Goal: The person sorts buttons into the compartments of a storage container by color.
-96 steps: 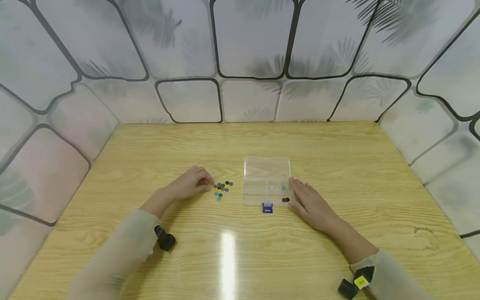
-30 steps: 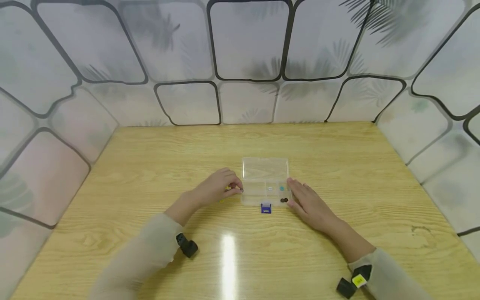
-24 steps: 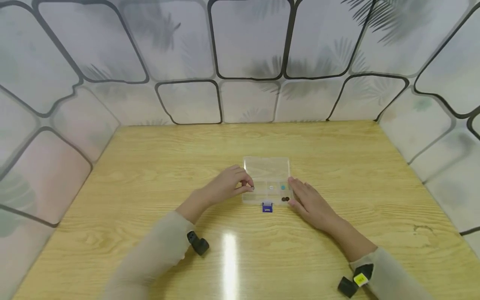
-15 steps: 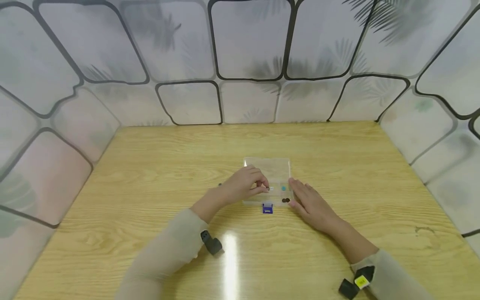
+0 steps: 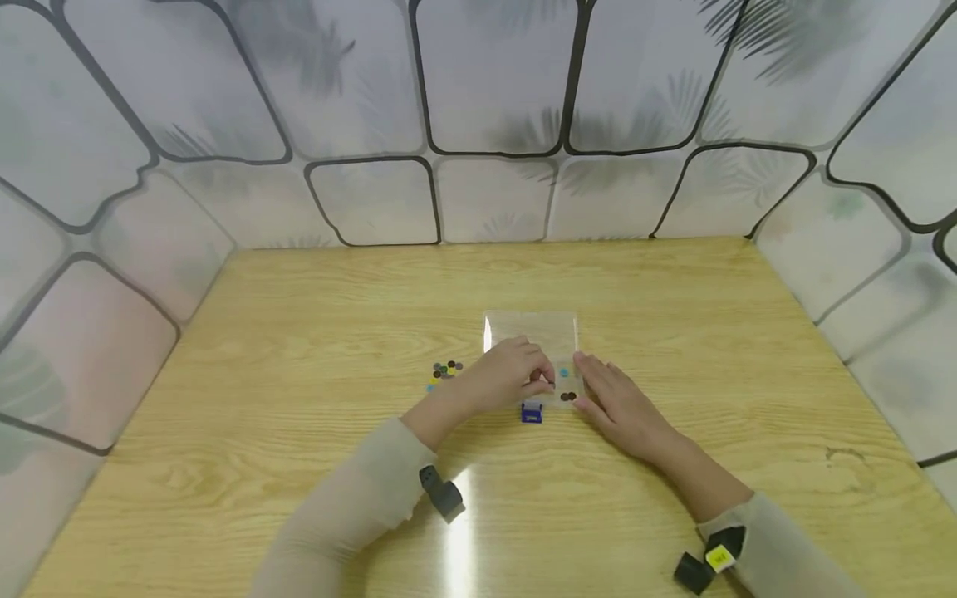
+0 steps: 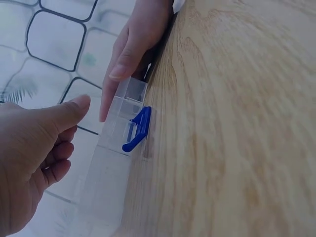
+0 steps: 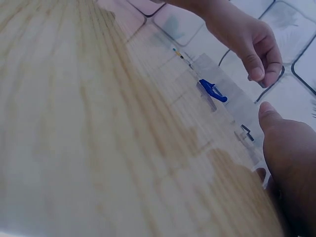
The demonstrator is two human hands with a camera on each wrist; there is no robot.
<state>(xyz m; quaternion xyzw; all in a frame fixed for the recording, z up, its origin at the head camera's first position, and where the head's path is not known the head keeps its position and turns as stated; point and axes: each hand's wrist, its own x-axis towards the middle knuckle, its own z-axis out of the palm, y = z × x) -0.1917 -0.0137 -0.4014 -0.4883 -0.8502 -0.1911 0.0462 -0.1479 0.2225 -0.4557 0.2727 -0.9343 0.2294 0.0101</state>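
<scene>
A clear plastic compartment box (image 5: 566, 332) stands with its lid raised and its blue latch (image 5: 532, 413) facing the near side. Over its middle compartments is my left hand (image 5: 512, 375), thumb and forefinger pinching a small dark disc (image 7: 262, 84). Two dark discs (image 5: 568, 396) and a light blue disc (image 5: 564, 373) lie in the right-hand compartments. My right hand (image 5: 626, 411) rests against the box's right side with its fingers extended. In the left wrist view the right hand (image 6: 140, 39) is at the box's far end. Part of the box is hidden under the left hand.
Left of the box, a loose pile of small coloured discs (image 5: 446, 370) lies on the wooden table (image 5: 336, 307), partly covered by the left wrist. A patterned wall (image 5: 493, 199) closes off the back and both sides.
My left hand has gone from the disc pile rightward over the box, carrying a small dark disc. The pile shows again behind the wrist. My right hand has stayed at the box's side.
</scene>
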